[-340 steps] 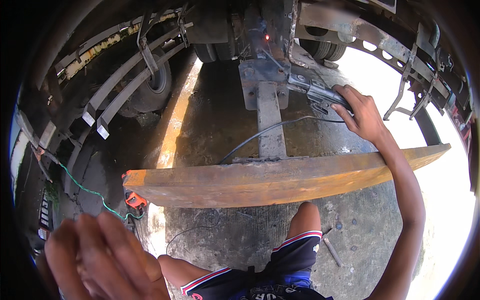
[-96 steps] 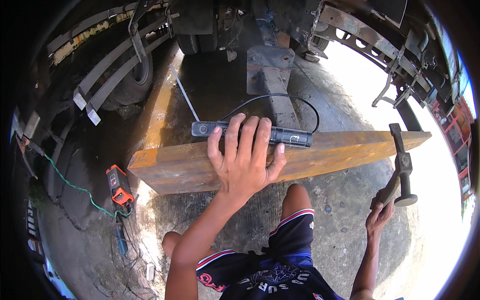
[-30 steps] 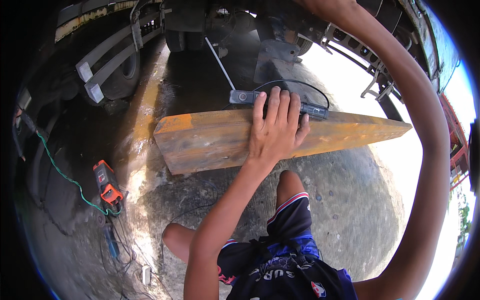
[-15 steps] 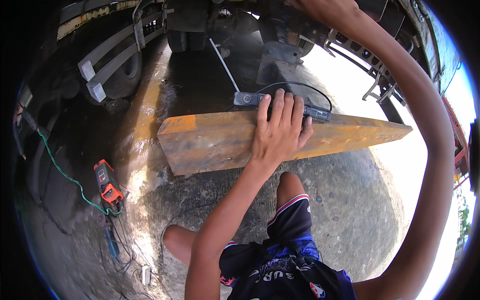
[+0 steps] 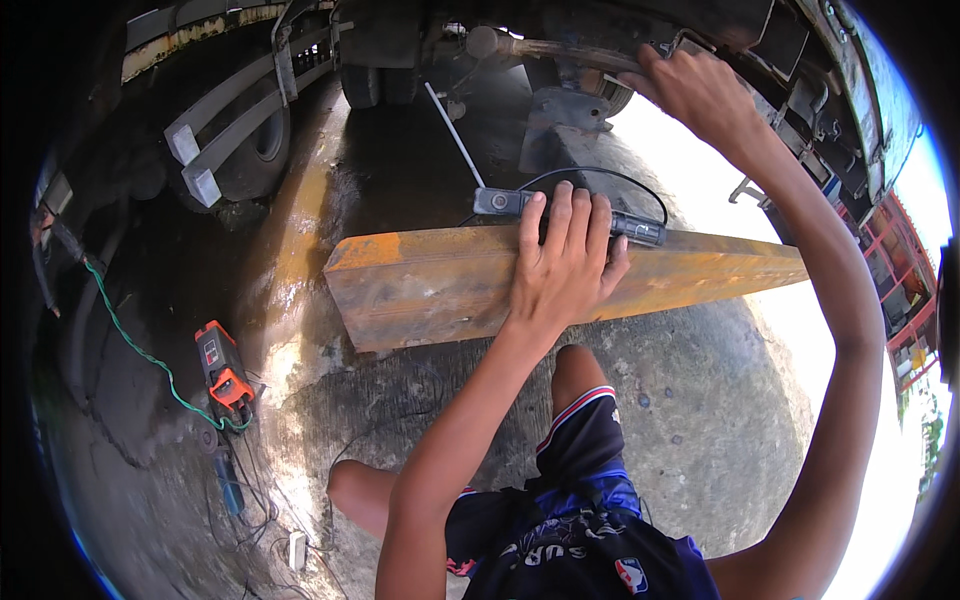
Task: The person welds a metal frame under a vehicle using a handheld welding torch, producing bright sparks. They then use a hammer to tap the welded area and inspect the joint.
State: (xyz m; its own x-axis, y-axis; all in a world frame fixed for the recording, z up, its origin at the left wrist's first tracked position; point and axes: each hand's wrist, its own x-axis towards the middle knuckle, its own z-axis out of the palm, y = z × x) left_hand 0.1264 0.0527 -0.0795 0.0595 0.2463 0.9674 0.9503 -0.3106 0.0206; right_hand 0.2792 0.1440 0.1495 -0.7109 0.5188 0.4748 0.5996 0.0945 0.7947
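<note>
- Lower and further right since the frame half a second ago: the right hand [image 5: 700,95], then cut off at the top edge, now whole at the upper right.
- Its fingers are curled in a fist round the hammer [image 5: 570,50], whose long axis runs nearly level, rounded head toward the left at top centre, handle dipping slightly toward the hand.
- Just above mid-frame lies the black electrode holder [image 5: 500,202], long axis running left to right and sloping gently down rightward.
- Its pale rod [image 5: 453,135] sticks out of the left end, pointing to the upper left.
- Left hand [image 5: 568,260] has its fingers hooked over the holder, gripping, thumb on the right side.
- A black cable [image 5: 620,176] arches behind the holder.
- Rusty steel beam [image 5: 430,290] stretches crosswise beneath, broad at left, narrowing rightward; the holder runs along its far upper edge, though I can't tell whether it touches.
- Beyond stands a drilled steel plate [image 5: 565,125], crowding the space below the hammer.
- Most room is over the dark floor left of the rod and the concrete [image 5: 690,390] right of the knees.
- At lower left sit an orange-and-grey machine [image 5: 225,365] and a blue grinder [image 5: 229,485].
</note>
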